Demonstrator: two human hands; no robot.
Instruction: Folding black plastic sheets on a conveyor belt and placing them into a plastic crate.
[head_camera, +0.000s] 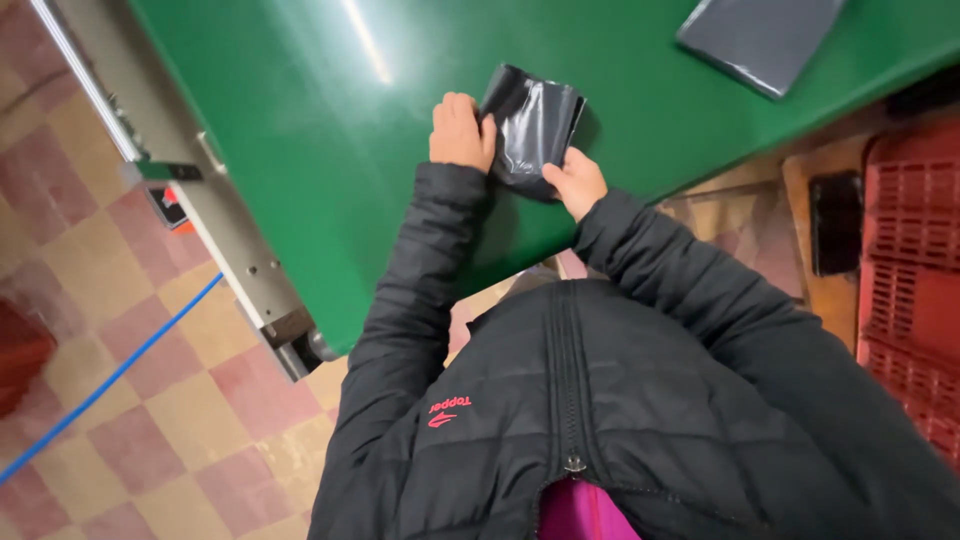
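- Holding a small shiny black plastic bag (532, 128), both hands press it on the wide green table top (330, 150).
- The left hand (460, 133) grips the bag's edge at nine o'clock, fingers curled tight on it.
- The right hand (576, 181) pinches the bag's corner at five o'clock.
- Both arms wear a puffy black jacket (600, 400).
- A flat grey plastic pouch (760, 35) lies at one o'clock from the bag, well apart.
- A red plastic crate (915, 280) stands at four o'clock.
- A thin blue hose (110, 375) runs over the checked floor at eight o'clock.
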